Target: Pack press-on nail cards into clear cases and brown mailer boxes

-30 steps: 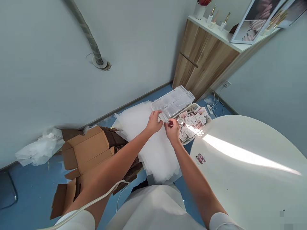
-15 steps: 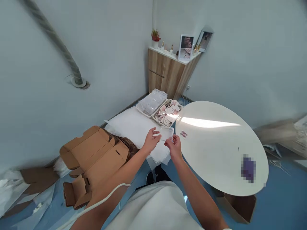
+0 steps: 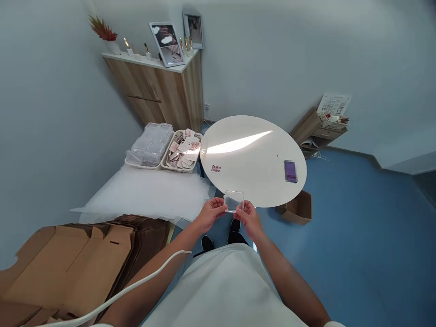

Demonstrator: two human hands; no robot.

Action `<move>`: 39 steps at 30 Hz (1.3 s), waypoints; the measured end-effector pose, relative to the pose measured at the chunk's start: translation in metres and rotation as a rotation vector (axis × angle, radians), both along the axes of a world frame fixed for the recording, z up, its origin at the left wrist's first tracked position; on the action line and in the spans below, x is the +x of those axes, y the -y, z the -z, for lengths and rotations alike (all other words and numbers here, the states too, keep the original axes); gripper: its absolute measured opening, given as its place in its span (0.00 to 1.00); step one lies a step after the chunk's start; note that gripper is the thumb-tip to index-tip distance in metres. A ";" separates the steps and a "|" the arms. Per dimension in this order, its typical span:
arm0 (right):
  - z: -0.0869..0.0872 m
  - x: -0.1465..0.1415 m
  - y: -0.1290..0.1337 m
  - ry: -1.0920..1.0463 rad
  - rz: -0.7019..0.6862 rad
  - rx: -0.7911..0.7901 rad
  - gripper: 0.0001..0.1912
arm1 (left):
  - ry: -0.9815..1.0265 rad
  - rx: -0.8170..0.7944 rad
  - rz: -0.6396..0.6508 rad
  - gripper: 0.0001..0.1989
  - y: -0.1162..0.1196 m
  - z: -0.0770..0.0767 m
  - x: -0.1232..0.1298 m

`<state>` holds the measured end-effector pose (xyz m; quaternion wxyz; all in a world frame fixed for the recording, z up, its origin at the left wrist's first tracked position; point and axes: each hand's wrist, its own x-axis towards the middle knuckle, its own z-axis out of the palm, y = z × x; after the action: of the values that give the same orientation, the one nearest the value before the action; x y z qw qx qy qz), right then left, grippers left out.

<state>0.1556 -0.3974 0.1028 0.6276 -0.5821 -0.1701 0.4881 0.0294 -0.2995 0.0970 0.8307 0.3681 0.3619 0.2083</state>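
A small clear plastic box (image 3: pixel 234 200) is held up between both hands, just in front of the round table's near edge. My left hand (image 3: pixel 211 212) pinches its left side between thumb and fingers. On the lower right side my right hand (image 3: pixel 249 219) grips it the same way. Through the see-through plastic I make out nothing inside for certain. Beyond it, a small printed piece with reddish marks (image 3: pixel 215 169) lies flat on the white round table (image 3: pixel 252 181).
Left of the table stand a basket of printed cards (image 3: pixel 182 152) and a tray of clear plastic boxes (image 3: pixel 151 143). White sheets (image 3: pixel 146 190) and flattened cardboard boxes (image 3: pixel 75 263) are stacked nearer. A purple item (image 3: pixel 290 171) lies on the table; an open carton (image 3: pixel 298 209) sits on the floor.
My view has turned right, towards the round table. The plastic box is now in front of the table instead of over the white sheets, and my left hand has closed on its side.
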 end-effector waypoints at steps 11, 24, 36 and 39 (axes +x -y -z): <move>-0.006 0.104 0.007 0.165 0.065 -0.039 0.17 | -0.101 0.201 0.254 0.16 -0.010 -0.007 0.091; 0.020 0.209 -0.022 0.067 -0.200 -0.101 0.18 | -0.219 0.279 0.115 0.22 -0.035 -0.003 0.182; 0.023 0.220 -0.027 -0.052 -0.002 -0.151 0.18 | -0.238 0.188 0.208 0.17 -0.046 0.020 0.207; 0.015 0.215 -0.031 -0.060 0.030 -0.125 0.18 | -0.213 0.221 0.216 0.18 -0.055 0.022 0.211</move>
<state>0.3711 -0.3667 0.0879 0.6023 -0.6076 -0.1117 0.5056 0.2406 -0.2450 0.0751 0.7599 0.5137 0.3811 0.1163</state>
